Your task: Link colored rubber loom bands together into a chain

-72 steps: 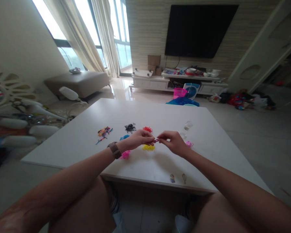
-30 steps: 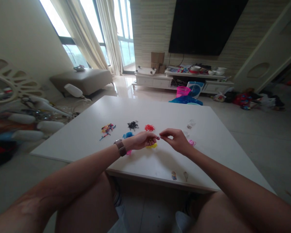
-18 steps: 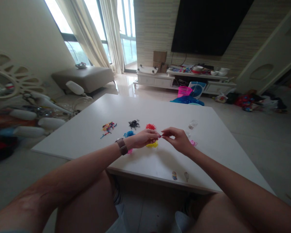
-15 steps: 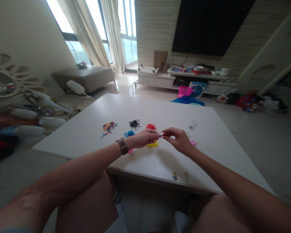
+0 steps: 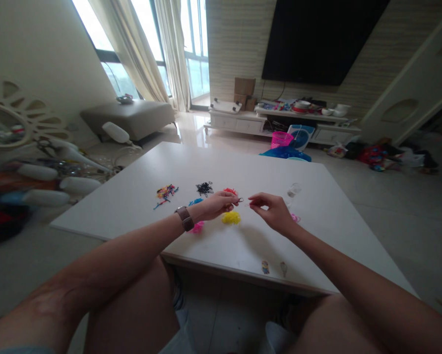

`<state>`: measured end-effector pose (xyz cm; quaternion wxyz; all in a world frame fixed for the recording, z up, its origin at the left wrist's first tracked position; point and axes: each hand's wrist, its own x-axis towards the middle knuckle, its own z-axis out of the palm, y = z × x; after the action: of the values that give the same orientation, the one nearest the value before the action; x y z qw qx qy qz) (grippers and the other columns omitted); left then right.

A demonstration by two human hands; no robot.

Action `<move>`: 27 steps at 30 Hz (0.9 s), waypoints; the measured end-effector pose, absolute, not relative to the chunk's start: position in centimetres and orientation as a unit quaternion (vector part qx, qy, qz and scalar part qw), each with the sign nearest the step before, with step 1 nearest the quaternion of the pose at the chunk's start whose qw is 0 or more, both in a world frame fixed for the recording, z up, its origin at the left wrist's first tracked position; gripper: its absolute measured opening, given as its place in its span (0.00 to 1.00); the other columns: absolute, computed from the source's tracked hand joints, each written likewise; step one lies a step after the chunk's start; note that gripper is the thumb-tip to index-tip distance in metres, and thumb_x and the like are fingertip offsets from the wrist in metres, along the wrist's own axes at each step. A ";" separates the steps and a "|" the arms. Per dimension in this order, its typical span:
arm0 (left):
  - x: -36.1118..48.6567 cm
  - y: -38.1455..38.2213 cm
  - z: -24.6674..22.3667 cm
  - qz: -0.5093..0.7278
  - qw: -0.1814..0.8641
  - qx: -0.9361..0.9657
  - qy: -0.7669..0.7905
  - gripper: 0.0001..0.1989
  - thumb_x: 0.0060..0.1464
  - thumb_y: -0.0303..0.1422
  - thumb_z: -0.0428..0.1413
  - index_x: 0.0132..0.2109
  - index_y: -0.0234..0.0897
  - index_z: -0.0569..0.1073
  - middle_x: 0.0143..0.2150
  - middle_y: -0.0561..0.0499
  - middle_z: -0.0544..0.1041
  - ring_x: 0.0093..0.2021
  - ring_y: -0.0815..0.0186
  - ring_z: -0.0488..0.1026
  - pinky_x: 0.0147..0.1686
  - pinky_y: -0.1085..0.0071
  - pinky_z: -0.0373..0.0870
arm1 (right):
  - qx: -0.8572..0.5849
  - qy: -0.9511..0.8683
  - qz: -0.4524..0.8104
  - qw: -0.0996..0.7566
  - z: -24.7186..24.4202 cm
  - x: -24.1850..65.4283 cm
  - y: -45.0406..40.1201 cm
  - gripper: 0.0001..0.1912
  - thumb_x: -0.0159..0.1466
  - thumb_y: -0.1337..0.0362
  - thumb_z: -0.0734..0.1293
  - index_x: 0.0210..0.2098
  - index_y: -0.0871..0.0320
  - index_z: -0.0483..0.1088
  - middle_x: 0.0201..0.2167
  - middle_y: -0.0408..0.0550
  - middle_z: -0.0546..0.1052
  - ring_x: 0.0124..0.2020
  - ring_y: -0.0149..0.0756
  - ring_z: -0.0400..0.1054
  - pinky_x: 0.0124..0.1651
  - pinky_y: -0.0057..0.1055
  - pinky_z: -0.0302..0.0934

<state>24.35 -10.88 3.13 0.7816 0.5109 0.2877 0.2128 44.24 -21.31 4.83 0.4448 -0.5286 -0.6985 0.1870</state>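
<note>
My left hand (image 5: 221,204), with a brown-strapped watch (image 5: 185,219) on its wrist, pinches a small dark loop (image 5: 240,199) at its fingertips. A short gap away, my right hand (image 5: 267,207) has thumb and fingers pressed together on something thin and pale, too small to make out. Both hands hover over the white table (image 5: 140,196). Around the left hand lie piles of small plastic links: red (image 5: 230,191), yellow (image 5: 231,218), blue (image 5: 196,201), pink (image 5: 198,227) and black (image 5: 205,188). A second pink pile (image 5: 295,217) is partly hidden by my right wrist.
Multicoloured chain pieces (image 5: 165,193) lie on the table's left side. A clear small container (image 5: 294,189) stands at the right. Near the front edge are a yellow-and-blue cartoon figure charm (image 5: 265,267) and a pale charm (image 5: 283,268). A pink basket (image 5: 281,139) stands beyond the table.
My hands have drawn slightly apart; they were touching at the fingertips over a small dark piece. The loop now stays in the left hand, and more of the yellow and pink piles shows.
</note>
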 end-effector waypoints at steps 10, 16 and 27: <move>19.0 -2.0 0.9 0.323 0.603 0.517 0.515 0.11 0.41 0.29 0.70 0.32 0.29 0.78 0.25 0.49 0.74 0.22 0.75 0.62 0.21 0.75 0.56 | -0.516 -0.739 0.132 0.412 4.9 44.4 -21.4 0.08 0.61 0.69 0.68 0.40 0.56 0.77 0.31 0.47 0.81 0.31 0.36 0.76 0.35 0.32 0.69; 17.8 -0.4 0.4 0.339 0.575 0.493 0.558 0.12 0.45 0.32 0.69 0.32 0.29 0.74 0.25 0.48 0.76 0.19 0.77 0.59 0.20 0.77 0.55 | -0.506 -0.754 0.120 0.402 4.5 44.7 -21.1 0.08 0.61 0.70 0.68 0.40 0.57 0.76 0.32 0.47 0.78 0.31 0.34 0.73 0.35 0.31 0.68; 17.5 -1.8 2.1 0.209 0.774 0.432 0.414 0.11 0.61 0.29 0.50 0.39 0.27 0.76 0.40 0.35 0.81 0.30 0.67 0.76 0.32 0.74 0.73 | -0.514 -0.733 0.147 0.420 4.2 44.5 -21.0 0.08 0.61 0.68 0.68 0.40 0.56 0.77 0.32 0.47 0.80 0.32 0.36 0.76 0.36 0.33 0.71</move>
<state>17.46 -1.82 2.15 0.7736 0.4317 0.4144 0.2086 44.52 -20.98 4.18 0.4198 -0.5144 -0.7332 0.1469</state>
